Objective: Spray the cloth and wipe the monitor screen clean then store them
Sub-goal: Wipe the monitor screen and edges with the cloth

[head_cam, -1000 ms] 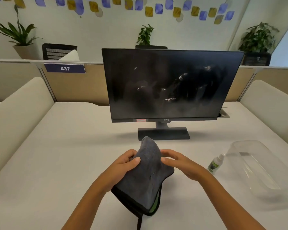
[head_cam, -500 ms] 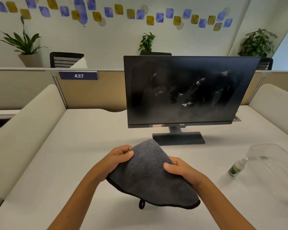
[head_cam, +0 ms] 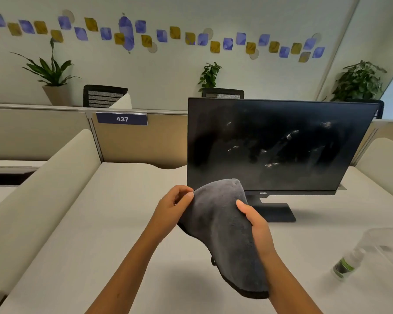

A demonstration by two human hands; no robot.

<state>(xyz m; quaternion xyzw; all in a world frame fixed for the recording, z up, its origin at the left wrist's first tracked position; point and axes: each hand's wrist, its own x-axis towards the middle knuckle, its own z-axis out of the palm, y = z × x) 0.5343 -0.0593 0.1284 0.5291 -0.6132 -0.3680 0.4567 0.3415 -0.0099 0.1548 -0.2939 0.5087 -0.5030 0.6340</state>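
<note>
A dark grey cloth (head_cam: 222,232) is held up over the desk in front of me, draped and folded. My left hand (head_cam: 173,207) pinches its upper left edge. My right hand (head_cam: 255,225) grips its right side, thumb on top. Behind it stands a black monitor (head_cam: 277,143) on its stand; the screen is off and shows white smears near the middle and right. A small spray bottle (head_cam: 344,266) with a green label lies blurred on the desk at the right, beside a clear plastic bin (head_cam: 388,243).
The white desk (head_cam: 100,234) is bounded by padded beige dividers on the left (head_cam: 39,200) and right (head_cam: 383,155). A partition with a sign reading 437 (head_cam: 121,118) runs behind. Potted plants and chair backs stand beyond the partition.
Both hands have lifted the cloth off the desk toward the monitor's lower left corner. My view has swung left and tilted up, so the monitor and bottle sit further right.
</note>
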